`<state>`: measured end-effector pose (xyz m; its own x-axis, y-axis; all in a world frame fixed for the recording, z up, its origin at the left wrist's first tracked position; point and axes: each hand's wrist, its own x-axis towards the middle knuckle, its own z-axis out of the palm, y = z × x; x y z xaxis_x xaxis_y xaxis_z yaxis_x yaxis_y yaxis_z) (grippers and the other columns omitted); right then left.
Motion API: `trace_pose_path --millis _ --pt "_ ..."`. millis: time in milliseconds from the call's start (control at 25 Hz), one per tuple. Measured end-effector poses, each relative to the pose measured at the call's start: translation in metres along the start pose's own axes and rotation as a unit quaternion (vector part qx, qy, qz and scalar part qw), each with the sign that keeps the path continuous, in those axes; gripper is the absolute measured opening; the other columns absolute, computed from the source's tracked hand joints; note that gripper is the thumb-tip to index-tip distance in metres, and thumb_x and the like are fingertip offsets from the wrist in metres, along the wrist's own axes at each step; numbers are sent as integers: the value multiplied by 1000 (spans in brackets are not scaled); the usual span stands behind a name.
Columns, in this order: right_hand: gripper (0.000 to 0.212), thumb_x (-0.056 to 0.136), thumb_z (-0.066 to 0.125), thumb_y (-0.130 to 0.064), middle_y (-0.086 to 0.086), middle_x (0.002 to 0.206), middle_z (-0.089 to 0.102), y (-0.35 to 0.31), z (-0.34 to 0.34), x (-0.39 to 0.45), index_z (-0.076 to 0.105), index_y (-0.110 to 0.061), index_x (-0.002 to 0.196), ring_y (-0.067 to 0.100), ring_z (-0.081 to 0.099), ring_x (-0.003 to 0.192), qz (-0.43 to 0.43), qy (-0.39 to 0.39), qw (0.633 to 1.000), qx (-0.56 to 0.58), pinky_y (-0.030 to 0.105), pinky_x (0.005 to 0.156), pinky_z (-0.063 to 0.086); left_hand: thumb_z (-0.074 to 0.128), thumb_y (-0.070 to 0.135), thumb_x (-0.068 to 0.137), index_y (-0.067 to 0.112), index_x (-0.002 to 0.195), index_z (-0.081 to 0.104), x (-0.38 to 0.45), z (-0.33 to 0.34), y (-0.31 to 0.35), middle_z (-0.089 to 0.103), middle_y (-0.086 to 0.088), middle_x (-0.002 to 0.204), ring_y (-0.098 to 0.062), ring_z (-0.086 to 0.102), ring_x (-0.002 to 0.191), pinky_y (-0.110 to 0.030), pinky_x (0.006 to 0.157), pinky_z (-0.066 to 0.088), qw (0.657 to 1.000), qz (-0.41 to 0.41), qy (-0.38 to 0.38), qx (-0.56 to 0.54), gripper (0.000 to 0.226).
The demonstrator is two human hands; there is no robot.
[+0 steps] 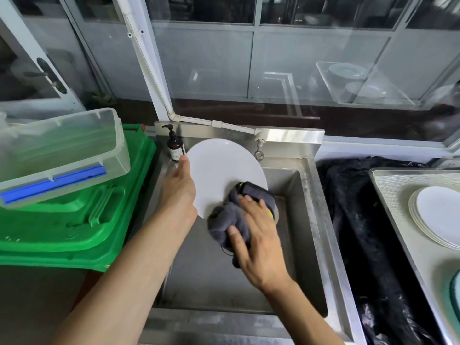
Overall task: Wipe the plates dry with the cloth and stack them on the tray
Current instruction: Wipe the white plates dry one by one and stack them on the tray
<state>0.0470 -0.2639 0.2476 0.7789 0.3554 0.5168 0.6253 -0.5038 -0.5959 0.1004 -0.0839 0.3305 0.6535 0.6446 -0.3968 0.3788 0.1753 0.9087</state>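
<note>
A white round plate is held tilted above the steel sink. My left hand grips its left rim, thumb on the face. My right hand holds a bunched dark grey cloth with a yellow tag and presses it against the plate's lower right part. At the right edge, a stack of several white plates lies on a grey tray.
A clear plastic box with a blue clip rests on green crates at the left. A brown pump bottle stands at the sink's back left corner. Black plastic sheeting lies between sink and tray. A white pipe and tap run behind.
</note>
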Motion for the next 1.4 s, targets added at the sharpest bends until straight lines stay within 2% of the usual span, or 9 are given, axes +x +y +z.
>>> trace_pose_path --millis 200,280,400,520,680,960,1080,1240,1400 --pt "43 92 74 -27 7 132 68 -5 -4 13 69 -13 132 25 63 125 -116 39 982 -141 42 103 49 53 53 98 12 89 59 -6 9 -3 69 -15 111 -34 69 97 -50 90 57 996 -67 -19 -47 43" --pt "38 90 71 -20 6 119 71 0 -15 21 70 -12 127 25 66 109 -130 54 980 -141 38 93 50 58 41 100 14 86 60 -7 11 2 73 -13 92 -27 73 74 -42 65 62 987 -88 -34 -133 30" --pt "26 86 68 -25 -8 97 71 -2 -27 31 67 -29 112 13 62 86 31 87 996 11 27 76 48 58 41 99 14 92 65 -10 3 11 74 -7 66 -21 71 52 -34 45 56 975 -120 -119 -144 29" --pt "8 86 71 -31 -16 86 74 4 -42 40 70 -33 94 -7 64 77 174 138 945 240 12 69 49 52 39 102 16 99 71 -5 -4 4 77 -6 83 -16 74 64 -33 61 60 990 -26 -141 -13 30" --pt "8 90 75 -28 0 91 80 20 -63 45 79 -23 95 6 74 88 266 140 874 382 19 72 56 55 36 101 15 110 65 7 -10 -12 68 -5 103 -24 68 98 -40 91 53 977 144 -92 129 25" --pt "38 84 72 -46 8 98 80 30 -65 46 78 -13 101 19 77 95 387 191 795 426 29 74 61 61 46 90 18 136 60 -3 -10 -18 66 -11 133 -30 61 125 -46 96 53 940 -19 -301 -161 53" --pt "32 102 62 -41 -3 112 78 29 -54 43 72 -18 121 12 72 110 385 228 820 357 35 97 56 56 49 93 18 138 59 -13 -6 -7 65 -10 135 -27 60 126 -44 101 52 921 -22 -342 -184 55" --pt "35 104 55 -41 -18 124 70 27 -53 52 62 -26 135 -3 63 120 301 251 881 264 19 102 50 58 45 93 17 138 60 -19 -7 1 64 -12 135 -29 61 126 -46 104 48 920 -24 -348 -179 53" --pt "45 103 55 -37 -3 148 57 34 -62 74 55 -19 145 12 49 142 182 195 952 152 43 118 39 62 43 92 18 133 64 -27 -6 2 67 -9 132 -27 63 124 -46 106 46 922 -7 -357 -150 48"
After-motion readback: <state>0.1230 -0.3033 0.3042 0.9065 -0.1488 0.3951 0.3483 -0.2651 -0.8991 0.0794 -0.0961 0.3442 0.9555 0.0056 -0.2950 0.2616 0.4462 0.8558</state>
